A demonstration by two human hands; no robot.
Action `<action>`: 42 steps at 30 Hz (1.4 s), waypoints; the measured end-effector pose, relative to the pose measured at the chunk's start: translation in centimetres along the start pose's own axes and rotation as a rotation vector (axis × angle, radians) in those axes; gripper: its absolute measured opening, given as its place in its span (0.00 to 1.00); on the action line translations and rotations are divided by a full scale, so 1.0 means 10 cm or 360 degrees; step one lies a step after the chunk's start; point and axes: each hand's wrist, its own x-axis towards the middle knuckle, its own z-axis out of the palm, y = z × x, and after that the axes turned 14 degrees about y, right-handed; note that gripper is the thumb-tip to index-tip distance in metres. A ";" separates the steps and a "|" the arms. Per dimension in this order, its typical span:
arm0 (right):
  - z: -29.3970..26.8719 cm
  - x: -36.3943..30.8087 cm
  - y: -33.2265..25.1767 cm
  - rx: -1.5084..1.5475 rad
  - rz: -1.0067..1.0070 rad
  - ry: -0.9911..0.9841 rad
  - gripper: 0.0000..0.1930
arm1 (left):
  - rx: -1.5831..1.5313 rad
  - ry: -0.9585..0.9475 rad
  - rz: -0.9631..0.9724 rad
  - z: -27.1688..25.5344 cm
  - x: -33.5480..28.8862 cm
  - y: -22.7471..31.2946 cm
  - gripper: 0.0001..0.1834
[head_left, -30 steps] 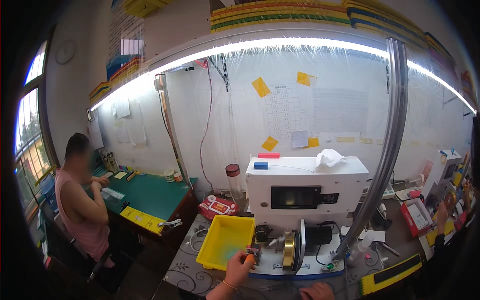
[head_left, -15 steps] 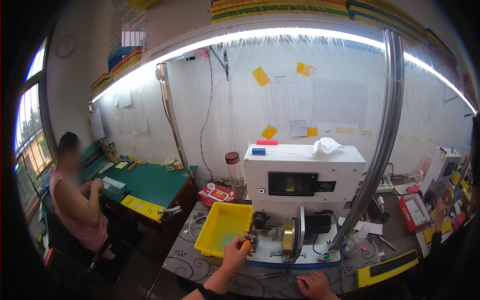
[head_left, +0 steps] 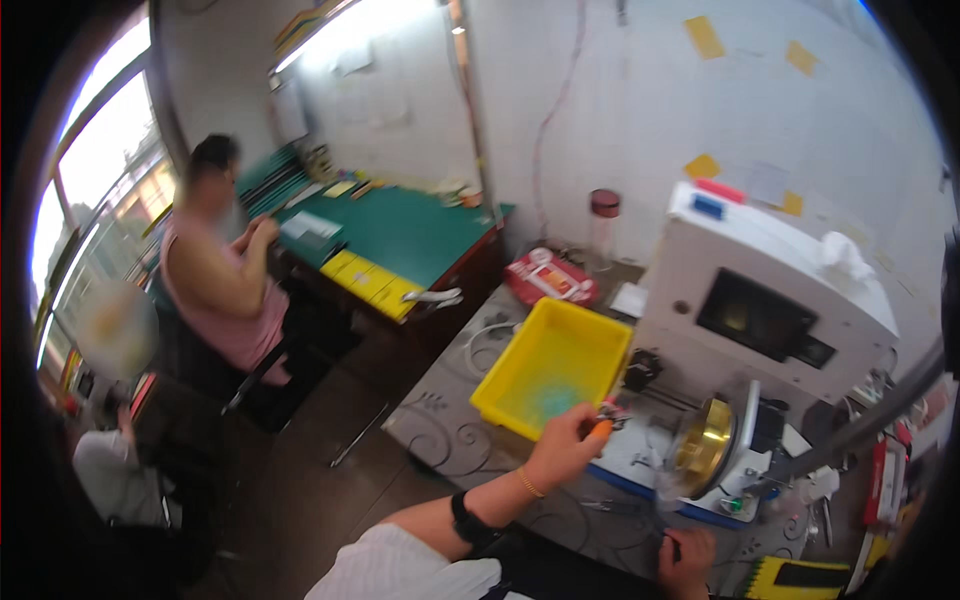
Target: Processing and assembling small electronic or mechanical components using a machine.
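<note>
My left hand [head_left: 566, 447] reaches to the left end of the white machine [head_left: 770, 255]. Its thumb and fingers, one in an orange finger cover, are closed on a small dark metal fixture [head_left: 615, 416]; whether a workpiece sits between them is hidden. Just left of this hand stands a yellow tray [head_left: 508, 362] with a bluish patch on its bottom. To the right of the fixture is the machine's brass-coloured wheel [head_left: 706, 436]. My right hand [head_left: 686, 562] rests at the table's near edge, fingers loosely bent and apart, with nothing visible in it.
Tweezers [head_left: 610, 506] lie on the patterned table between my hands. A red packet [head_left: 550, 277] and a lidded clear jar [head_left: 604, 232] stand behind the tray. A person in pink [head_left: 215, 275] sits at a green-topped desk [head_left: 420, 228] on the left; another person [head_left: 115, 475] is behind.
The view has swung left and tilted, so the machine and tray appear farther right. My left hand stays at the fixture. My right hand remains by the table edge, its fingers somewhat more bent.
</note>
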 end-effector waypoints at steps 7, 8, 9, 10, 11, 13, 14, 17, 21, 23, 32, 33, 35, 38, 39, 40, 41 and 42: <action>0.03 0.03 0.06 -0.0105 -0.0110 -0.0035 0.10 | -0.0025 -0.0010 -0.0160 -0.07 -0.06 0.05 0.06; 0.04 0.01 0.07 -0.0112 -0.0097 -0.0052 0.10 | 0.0014 -0.0021 -0.0137 -0.07 -0.07 0.05 0.06; 0.08 -0.01 0.08 -0.0065 -0.0098 0.0041 0.08 | 0.0050 -0.0055 -0.0118 -0.05 -0.06 0.03 0.06; 0.09 -0.05 0.08 -0.0025 -0.0096 0.0125 0.09 | 0.0039 -0.0086 -0.0151 -0.05 -0.06 0.02 0.06; 0.12 -0.04 0.08 -0.0062 -0.0060 0.0106 0.09 | 0.0102 -0.0016 -0.0089 -0.08 -0.05 0.01 0.06; 0.13 0.01 0.07 -0.0035 -0.0056 0.0116 0.08 | 0.0075 0.0007 -0.0051 -0.07 -0.05 -0.03 0.06; 0.13 0.05 0.04 0.0008 -0.0021 0.0096 0.07 | 0.0064 0.0041 -0.0145 -0.09 -0.06 -0.03 0.04; 0.15 0.13 0.02 0.0018 0.0030 0.0095 0.08 | -0.0041 -0.0069 -0.0216 -0.11 -0.02 -0.02 0.04; 0.13 0.12 0.03 0.0032 0.0019 0.0105 0.10 | -0.0088 -0.0077 -0.0216 -0.13 -0.01 -0.03 0.03; 0.11 0.12 0.02 0.0001 0.0041 0.0110 0.10 | -0.0122 -0.0074 -0.0133 -0.12 -0.01 -0.04 0.03; 0.11 0.09 0.02 0.0017 0.0039 0.0069 0.10 | -0.0217 0.0020 -0.0185 -0.11 -0.04 0.00 0.05; 0.11 0.09 0.02 0.0016 0.0035 0.0068 0.10 | -0.0227 0.0007 -0.0180 -0.11 -0.04 -0.01 0.05; 0.11 0.10 0.03 0.0017 0.0032 0.0060 0.10 | -0.0232 0.0012 -0.0188 -0.10 -0.03 0.01 0.05; 0.12 0.13 0.02 0.0022 0.0032 0.0050 0.10 | -0.0236 0.0014 -0.0185 -0.10 -0.02 0.02 0.05; 0.12 0.13 0.02 0.0024 0.0025 0.0056 0.10 | -0.0237 0.0014 -0.0174 -0.10 -0.02 0.02 0.05; 0.12 0.14 0.02 0.0026 0.0018 0.0062 0.10 | -0.0238 0.0015 -0.0177 -0.10 -0.01 0.02 0.05; 0.12 0.14 0.02 0.0027 0.0019 0.0058 0.10 | -0.0245 0.0014 -0.0177 -0.09 -0.01 0.02 0.05; 0.12 0.14 0.02 0.0026 0.0019 0.0059 0.10 | -0.0252 0.0014 -0.0177 -0.10 -0.01 0.02 0.05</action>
